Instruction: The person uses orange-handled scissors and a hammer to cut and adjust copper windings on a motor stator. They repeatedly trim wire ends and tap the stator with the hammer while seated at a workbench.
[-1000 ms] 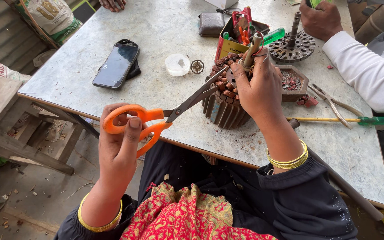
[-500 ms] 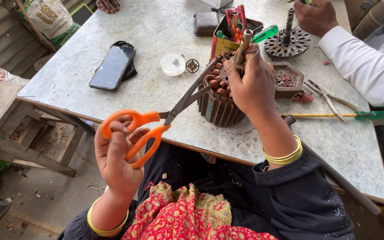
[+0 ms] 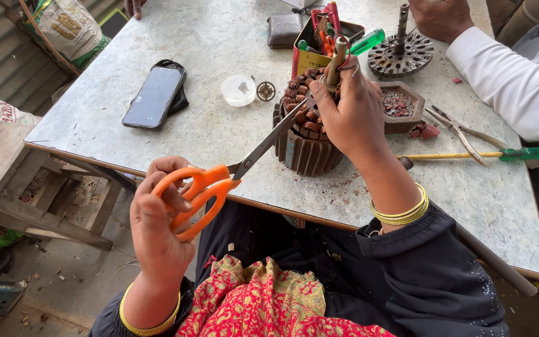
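Left hand (image 3: 157,231) fingers through orange scissors (image 3: 219,178), blades apart, tips at the wound motor core (image 3: 307,137) on the tabletop (image 3: 219,37). Right hand (image 3: 347,115) clamps its top (fingers near blades): a slip could nick a finger or neighbouring windings.

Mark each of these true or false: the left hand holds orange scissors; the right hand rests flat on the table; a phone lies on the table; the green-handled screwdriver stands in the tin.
1. The left hand holds the orange-handled scissors. True.
2. The right hand rests flat on the table. False: it grips the motor stator.
3. A dark phone lies on the table. True.
4. The green-handled screwdriver stands in the tin. False: it lies flat on the table, right of the stator.
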